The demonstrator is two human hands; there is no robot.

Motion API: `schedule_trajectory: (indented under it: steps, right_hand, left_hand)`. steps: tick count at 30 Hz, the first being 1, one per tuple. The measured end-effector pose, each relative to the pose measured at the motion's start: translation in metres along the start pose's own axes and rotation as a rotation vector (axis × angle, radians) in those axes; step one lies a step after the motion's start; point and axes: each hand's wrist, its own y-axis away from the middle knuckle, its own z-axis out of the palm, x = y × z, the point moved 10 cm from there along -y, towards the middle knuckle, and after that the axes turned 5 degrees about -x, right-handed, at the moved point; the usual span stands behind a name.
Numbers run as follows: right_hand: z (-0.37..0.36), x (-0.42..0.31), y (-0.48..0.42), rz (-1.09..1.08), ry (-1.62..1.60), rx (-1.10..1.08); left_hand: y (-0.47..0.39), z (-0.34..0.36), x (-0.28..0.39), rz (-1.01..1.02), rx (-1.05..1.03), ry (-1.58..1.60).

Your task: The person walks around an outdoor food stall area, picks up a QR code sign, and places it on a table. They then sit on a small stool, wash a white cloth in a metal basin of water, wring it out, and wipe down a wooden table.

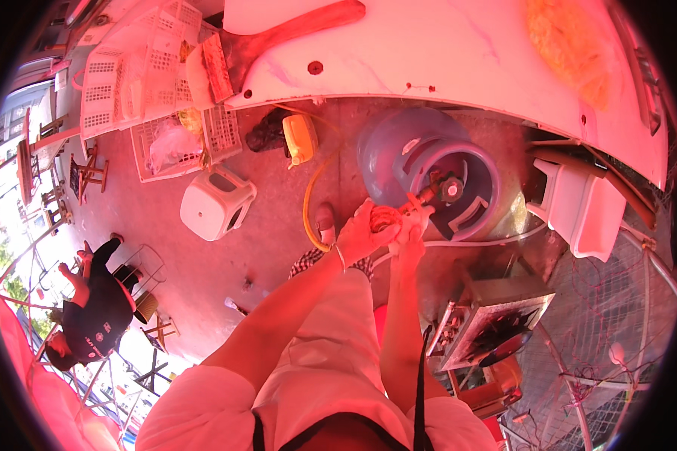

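Note:
My left hand (366,230) is shut on a small round object (386,219) with ring-like bands, in front of my waist. Close against it, my right hand (410,230) has its fingers closed on a small pale object (413,213), mostly hidden by the fingers. Red light makes both objects hard to name. Just beyond my hands stands a blue-grey gas cylinder (375,160). Its valve (450,189) sits inside the round collar (488,169), and a reddish fitting extends from the valve towards my right hand.
A white table (429,51) spans the far side. On the floor are a yellow jug (300,138), a plastic stool (211,211) and crates (223,135). A yellow hose (306,206) curves past my foot. At right stands a metal box-like appliance (502,304). Another person (99,315) is at left.

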Motion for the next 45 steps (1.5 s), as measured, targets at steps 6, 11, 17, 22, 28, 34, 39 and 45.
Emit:
schedule_trajectory:
  steps: [6, 11, 17, 22, 28, 34, 39, 45]
  right_hand:
    - [-0.032, 0.024, 0.024, 0.034, 0.407, -0.168]
    - [-0.095, 0.003, 0.064, 0.164, 0.581, -0.115]
    - [-0.082, -0.033, 0.084, 0.174, 0.7, -0.187]
    - [-0.005, -0.071, 0.082, 0.108, 0.769, -0.352]
    - [0.095, -0.102, 0.123, 0.129, 0.87, -0.622]
    - [0.173, -0.102, 0.138, 0.089, 0.9, -0.899]
    - [0.308, -0.135, 0.204, -0.144, 0.991, -0.945]
    - [0.461, -0.146, 0.278, -0.325, 1.008, -0.999]
  left_hand:
    - [0.027, 0.018, 0.0, 0.079, -0.337, 0.121]
    - [0.088, 0.034, 0.072, 0.296, -0.619, -0.32]
    - [0.126, 0.009, 0.182, 0.389, -0.682, -0.747]
    - [0.167, -0.055, 0.278, 0.61, -0.348, -0.741]
    - [0.25, -0.163, 0.352, 0.692, 0.048, -0.489]
    - [0.288, -0.302, 0.356, 0.656, 0.208, -0.249]
    - [0.275, -0.363, 0.353, 0.437, -0.104, -0.408]
    - [0.258, -0.43, 0.336, 0.366, -0.408, -0.847]
